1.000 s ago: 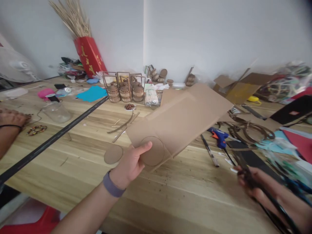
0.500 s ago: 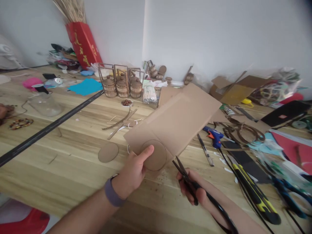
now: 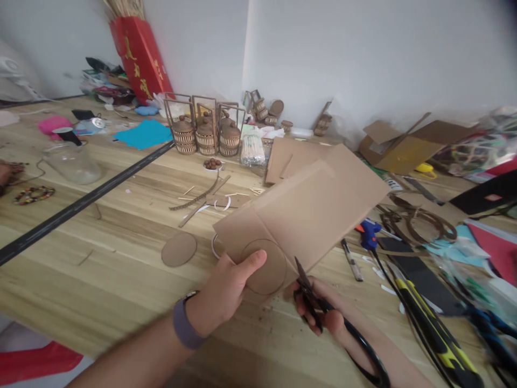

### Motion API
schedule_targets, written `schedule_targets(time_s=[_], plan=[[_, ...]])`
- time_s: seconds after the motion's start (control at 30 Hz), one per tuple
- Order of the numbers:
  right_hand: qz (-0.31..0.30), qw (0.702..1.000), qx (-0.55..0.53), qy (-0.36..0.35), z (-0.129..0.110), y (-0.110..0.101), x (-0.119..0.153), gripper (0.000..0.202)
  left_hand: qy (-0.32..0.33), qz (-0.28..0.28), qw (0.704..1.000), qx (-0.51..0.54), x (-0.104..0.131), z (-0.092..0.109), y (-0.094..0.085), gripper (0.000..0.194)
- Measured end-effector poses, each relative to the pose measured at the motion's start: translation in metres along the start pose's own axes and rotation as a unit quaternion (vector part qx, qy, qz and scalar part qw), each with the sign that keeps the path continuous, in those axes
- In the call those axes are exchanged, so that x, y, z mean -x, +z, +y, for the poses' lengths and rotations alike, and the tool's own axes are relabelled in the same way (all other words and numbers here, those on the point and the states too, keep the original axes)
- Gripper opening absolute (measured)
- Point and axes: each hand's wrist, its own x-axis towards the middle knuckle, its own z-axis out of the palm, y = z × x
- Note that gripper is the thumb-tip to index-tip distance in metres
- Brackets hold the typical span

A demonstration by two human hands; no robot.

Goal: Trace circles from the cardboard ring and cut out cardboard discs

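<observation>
My left hand (image 3: 226,291) grips the near corner of a brown cardboard sheet (image 3: 315,210), thumb on top beside a circle outline (image 3: 269,267) drawn on it. The sheet is held tilted above the wooden table (image 3: 121,253). My right hand (image 3: 319,310) is closed on black scissors (image 3: 311,296), whose blades point up at the sheet's near edge right of the circle. A cut cardboard disc (image 3: 179,249) lies on the table left of my left hand.
Small woven baskets (image 3: 205,134) stand at the back with a red box (image 3: 139,54). A glass jar (image 3: 72,161) and a black bar (image 3: 84,202) lie left. A blue glue gun (image 3: 369,233), yellow-black cutter (image 3: 436,328), cardboard rings (image 3: 420,223) and an open box (image 3: 404,145) crowd the right.
My right hand came in from the far right with the scissors and brought the blades up to the cardboard's near edge. My left hand kept the sheet nearly still.
</observation>
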Motion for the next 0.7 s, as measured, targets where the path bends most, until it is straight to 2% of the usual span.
schedule_targets(time_s=[0.17,0.3,0.43,0.57,0.7], plan=[[0.007,0.998,-0.021,0.051,-0.002,-0.001,0.000,0.078,-0.027,0.008,0.999,0.016,-0.001,-0.005,0.001,0.053],[0.027,0.996,-0.036,0.072,-0.009,0.000,0.005,0.075,-0.032,-0.013,0.999,0.024,-0.001,-0.006,0.001,0.049],[0.034,0.995,-0.055,0.080,0.000,0.001,0.006,0.078,-0.026,-0.037,0.999,0.020,0.000,-0.002,0.003,0.050],[0.072,0.987,-0.087,0.111,0.005,0.006,0.005,0.088,-0.021,-0.034,0.999,0.015,0.000,0.003,0.005,0.047],[0.088,0.986,-0.060,0.128,-0.007,0.009,0.007,0.087,-0.031,-0.019,0.999,0.017,0.002,0.000,0.004,0.049]])
